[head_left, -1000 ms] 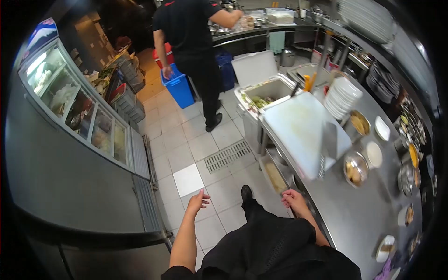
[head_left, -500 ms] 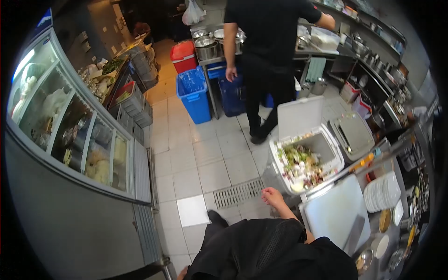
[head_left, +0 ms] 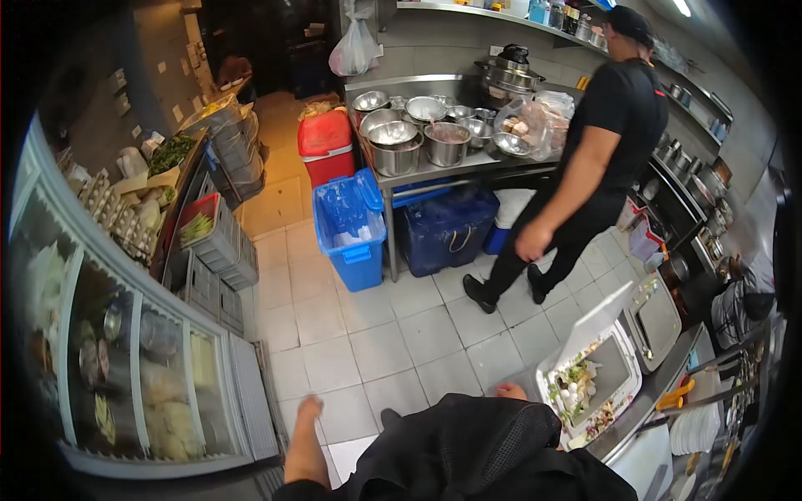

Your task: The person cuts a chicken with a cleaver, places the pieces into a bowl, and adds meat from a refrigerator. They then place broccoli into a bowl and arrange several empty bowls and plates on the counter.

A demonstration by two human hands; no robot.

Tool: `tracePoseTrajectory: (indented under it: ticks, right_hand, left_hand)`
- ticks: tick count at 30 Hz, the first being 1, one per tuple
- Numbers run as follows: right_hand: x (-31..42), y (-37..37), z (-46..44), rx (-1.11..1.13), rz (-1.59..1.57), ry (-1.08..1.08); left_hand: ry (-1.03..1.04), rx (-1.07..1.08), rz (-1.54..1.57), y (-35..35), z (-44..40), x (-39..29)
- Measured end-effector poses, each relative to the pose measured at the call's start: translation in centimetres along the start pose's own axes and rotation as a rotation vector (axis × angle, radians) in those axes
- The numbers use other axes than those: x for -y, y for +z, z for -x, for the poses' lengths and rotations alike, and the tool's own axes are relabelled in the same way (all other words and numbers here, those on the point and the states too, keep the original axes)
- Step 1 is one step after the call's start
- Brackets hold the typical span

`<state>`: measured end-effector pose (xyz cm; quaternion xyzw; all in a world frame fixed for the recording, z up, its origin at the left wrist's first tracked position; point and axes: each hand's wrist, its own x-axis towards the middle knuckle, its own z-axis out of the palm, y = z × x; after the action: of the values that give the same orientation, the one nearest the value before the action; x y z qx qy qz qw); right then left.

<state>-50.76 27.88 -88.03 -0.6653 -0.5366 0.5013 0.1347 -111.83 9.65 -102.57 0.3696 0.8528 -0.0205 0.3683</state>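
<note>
White-rimmed, the open scrap bin (head_left: 616,377) lies just right of the right grip (head_left: 511,391), the nearer one; the left grip (head_left: 310,409) hangs well apart, above floor tiles (head_left: 434,380); whether either is spread or pressed together, one cannot tell.

Pale tiled floor (head_left: 359,355); steel table (head_left: 468,170) against grey wall (head_left: 434,50); glass-fronted fridge (head_left: 134,359).

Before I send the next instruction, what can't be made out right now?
All in the head view:
- Right hand: partly hidden by the wearer's black clothing.
- Left hand: blurred; separate fingers unclear.
- Cutting board: cut off by the bottom edge.
- Glass-fronted fridge: left side lost in the dark lens rim.
</note>
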Motion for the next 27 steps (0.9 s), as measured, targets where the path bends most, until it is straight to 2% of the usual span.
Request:
tracePoseTrajectory:
  ticks: [1,2,3,5,6,7,8,9,11,14,17,19,22,24,27]
  right_hand:
    - [1.1,0.2,-1.4,-0.025,-0.109,0.008]
    - [2.3,0.5,-2.9,-0.025,-0.114,0.008]
    - [3.3,0.6,-4.5,-0.015,-0.164,0.049]
    - [5.2,0.9,-8.7,-0.007,-0.220,0.092]
    - [5.9,1.2,-11.4,0.023,-0.310,0.110]
    - [7.2,1.2,-13.7,0.056,-0.400,0.127]
    - [8.6,1.3,-16.1,0.063,-0.403,0.123]
    - [11.3,1.3,-18.2,0.050,-0.352,0.143]
    - [17.5,0.6,-23.4,0.056,-0.290,0.156]
    - [25.3,-1.3,-30.6,0.125,-0.247,-0.121]
    - [34.9,-4.0,-36.4,0.147,-0.164,-0.310]
    - [42.6,-5.9,-37.1,0.098,-0.110,-0.470]
    - [50.9,-8.0,-36.2,0.077,-0.109,-0.588]
    - [54.6,-9.0,-33.7,0.058,-0.144,-0.567]
    - [57.2,-9.3,-31.6,0.034,-0.174,-0.549]
  left_hand:
    - [0.112,-0.254,0.019,-8.0,1.1,-5.7]
    - [0.291,-0.416,0.132,-10.6,-6.3,-5.3]
    - [0.092,-0.285,0.273,-18.1,-4.0,-11.7]
    - [0.195,-0.353,0.551,-25.7,-4.1,-18.2]
    - [0.194,-0.351,0.548,-26.8,-5.1,-20.1]
    - [0.249,-0.315,0.737,-27.7,-6.2,-21.8]
    - [0.305,-0.282,0.925,-28.7,-7.2,-23.6]
    - [0.299,-0.293,0.921,-29.1,-7.6,-25.2]
    - [0.299,-0.091,1.071,-29.1,-7.6,-28.7]
    - [0.275,-0.127,0.972,-32.6,-8.3,-35.1]
    - [0.409,-0.270,0.904,-38.9,-12.7,-40.8]
    - [0.494,-0.345,0.890,-44.4,-15.0,-46.1]
    - [0.624,-0.461,0.753,-52.8,-18.4,-54.2]
    - [0.773,-0.695,0.592,-56.3,-24.5,-58.5]
    - [0.729,-0.654,0.477,-61.2,-28.2,-64.5]
